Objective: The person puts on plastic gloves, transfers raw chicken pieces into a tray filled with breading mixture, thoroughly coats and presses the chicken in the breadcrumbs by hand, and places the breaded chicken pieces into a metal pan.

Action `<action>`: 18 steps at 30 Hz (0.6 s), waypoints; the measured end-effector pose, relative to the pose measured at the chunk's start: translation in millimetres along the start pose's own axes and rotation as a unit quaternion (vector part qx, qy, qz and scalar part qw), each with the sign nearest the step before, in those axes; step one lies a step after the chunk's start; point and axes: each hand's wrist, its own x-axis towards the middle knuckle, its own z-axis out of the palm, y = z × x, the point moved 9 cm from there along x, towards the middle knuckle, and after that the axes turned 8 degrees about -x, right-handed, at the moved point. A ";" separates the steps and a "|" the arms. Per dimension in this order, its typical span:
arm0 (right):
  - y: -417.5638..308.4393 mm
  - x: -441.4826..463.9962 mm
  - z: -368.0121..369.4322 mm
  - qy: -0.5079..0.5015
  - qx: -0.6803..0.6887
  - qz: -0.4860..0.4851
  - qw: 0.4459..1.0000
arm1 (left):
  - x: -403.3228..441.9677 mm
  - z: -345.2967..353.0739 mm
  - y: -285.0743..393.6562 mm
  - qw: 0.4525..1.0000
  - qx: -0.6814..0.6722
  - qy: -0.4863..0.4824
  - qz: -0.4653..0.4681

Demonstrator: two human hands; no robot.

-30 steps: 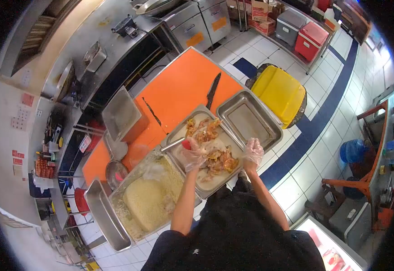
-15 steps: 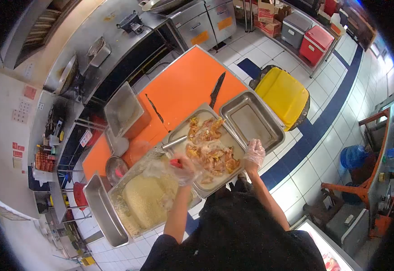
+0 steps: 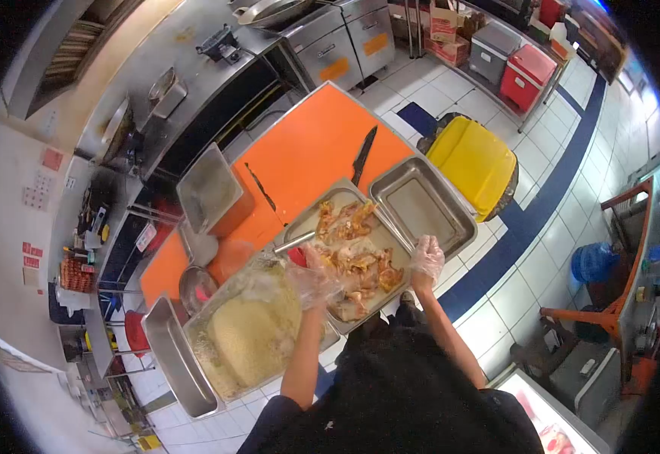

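My left hand (image 3: 316, 277), in a clear plastic glove, is closed around a red object (image 3: 297, 258), mostly hidden by the fingers. It is over the near left edge of a metal tray (image 3: 381, 231) with raw chicken pieces (image 3: 364, 274) in pale liquid. Close to that hand, a metal handle-like cylinder (image 3: 294, 242) lies across the tray's left rim. My right hand (image 3: 426, 262), also gloved, is at the tray's right side with its fingers drawn together; what they hold, if anything, is hidden. Left of the tray, a metal container (image 3: 198, 327) holds a pale yellow mixture (image 3: 244, 333).
On the orange tabletop (image 3: 307, 144) lie a dark knife (image 3: 364, 155) and a thin dark strip (image 3: 260, 186). Around it stand a shallow metal pan (image 3: 420, 208), a deep metal bin (image 3: 209, 191), a long metal pan (image 3: 182, 356) and a bowl (image 3: 194, 281). A yellow-lidded bin (image 3: 475, 163) stands on the right.
My left hand has moved up and slightly right, from the yellow mixture side to the chicken tray's left rim, carrying the red object. My right hand has barely moved.
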 end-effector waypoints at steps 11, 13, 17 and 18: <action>-4.7 -0.5 -0.7 0.006 0.018 0.013 1.000 | 46.1 7.8 3.1 0.997 -0.008 0.053 0.052; -5.5 -0.7 -2.7 0.020 -0.008 0.030 0.999 | 52.1 -25.0 -1.9 0.988 0.010 0.143 0.050; -10.1 0.8 -1.5 0.029 -0.031 -0.032 0.999 | 25.2 -28.7 -88.8 0.987 0.008 0.053 0.151; -7.2 1.0 0.0 0.023 -0.020 -0.017 0.999 | 13.1 -20.7 -77.2 0.985 -0.001 -0.006 0.175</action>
